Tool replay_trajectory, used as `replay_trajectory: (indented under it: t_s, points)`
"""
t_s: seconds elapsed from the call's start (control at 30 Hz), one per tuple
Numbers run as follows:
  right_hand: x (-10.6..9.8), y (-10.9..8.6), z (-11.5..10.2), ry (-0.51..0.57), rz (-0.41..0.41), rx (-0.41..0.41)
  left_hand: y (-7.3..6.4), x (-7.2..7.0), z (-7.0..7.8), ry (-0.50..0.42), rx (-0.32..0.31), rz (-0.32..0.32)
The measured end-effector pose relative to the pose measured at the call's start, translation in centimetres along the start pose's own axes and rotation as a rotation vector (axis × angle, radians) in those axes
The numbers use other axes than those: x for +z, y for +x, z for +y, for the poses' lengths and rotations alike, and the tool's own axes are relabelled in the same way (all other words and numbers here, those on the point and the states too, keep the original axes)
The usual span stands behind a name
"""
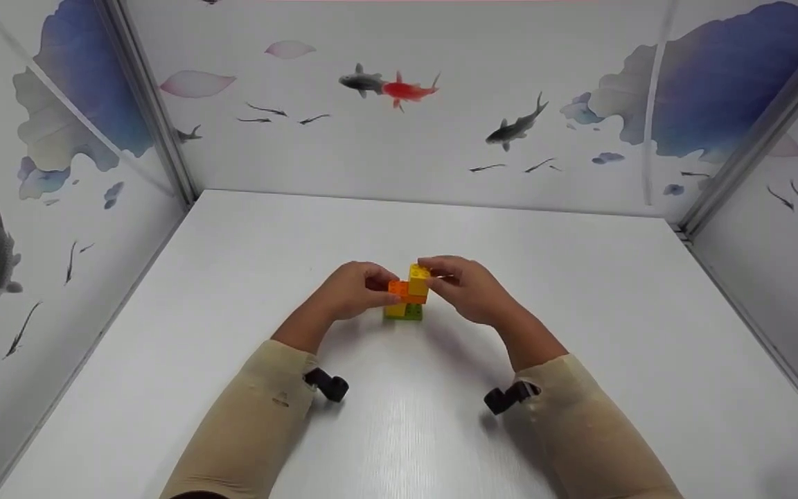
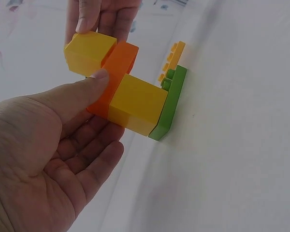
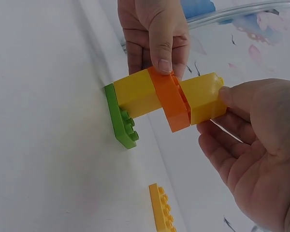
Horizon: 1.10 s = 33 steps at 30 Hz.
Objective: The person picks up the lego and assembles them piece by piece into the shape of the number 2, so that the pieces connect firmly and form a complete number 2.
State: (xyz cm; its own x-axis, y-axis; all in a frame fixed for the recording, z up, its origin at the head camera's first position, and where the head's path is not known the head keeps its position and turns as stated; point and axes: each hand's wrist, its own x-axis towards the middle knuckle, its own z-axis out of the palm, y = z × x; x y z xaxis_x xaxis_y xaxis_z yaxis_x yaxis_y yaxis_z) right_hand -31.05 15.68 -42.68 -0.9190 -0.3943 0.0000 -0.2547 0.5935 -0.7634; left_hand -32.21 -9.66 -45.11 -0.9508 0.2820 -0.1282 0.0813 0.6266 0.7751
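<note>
A small stepped stack of toy building bricks stands on the table between the two hands. Its base is a flat green brick (image 3: pixel 117 118), with a yellow block (image 2: pixel 137 104) on one end. An orange brick (image 3: pixel 171 99) lies across that block, and another yellow block (image 1: pixel 419 279) sits on its far end. My left hand (image 1: pixel 357 290) pinches the orange brick between thumb and fingers. From the other side, my right hand (image 1: pixel 472 287) grips the upper yellow block, thumb on its studded top edge in the right wrist view.
A flat yellow-orange studded brick (image 3: pixel 159 208) lies on the white table (image 1: pixel 399 430) near the stack, hidden in the head view. Walls painted with fish (image 1: pixel 409 90) enclose the table at the back and sides. Each wrist carries a black camera (image 1: pixel 328 384).
</note>
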Motion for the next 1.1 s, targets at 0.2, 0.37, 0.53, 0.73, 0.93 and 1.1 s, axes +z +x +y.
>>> replay_trajectory:
  t_s: [0.2,0.37,0.53,0.73,0.93,1.1]
  points:
    - [0.08,0.02,0.04,-0.014,0.006,0.006,-0.03,-0.03,0.16,-0.009,-0.028,-0.004]
    - [-0.02,-0.11,-0.08,-0.038,0.006,0.001,0.09,0.0,0.19,-0.007,-0.043,-0.004]
    - [-0.07,-0.14,-0.08,-0.049,0.004,-0.009,0.22,0.01,0.15,-0.011,-0.046,-0.003]
    - [-0.24,-0.03,0.1,-0.044,0.0,-0.018,0.23,0.01,0.2,-0.03,-0.047,-0.009]
    - [-0.29,0.06,0.29,-0.046,-0.014,-0.014,0.05,-0.11,0.28,-0.029,-0.065,-0.016]
    - [-0.38,0.1,0.52,-0.038,-0.016,-0.024,0.1,-0.23,0.37,-0.021,-0.082,-0.017]
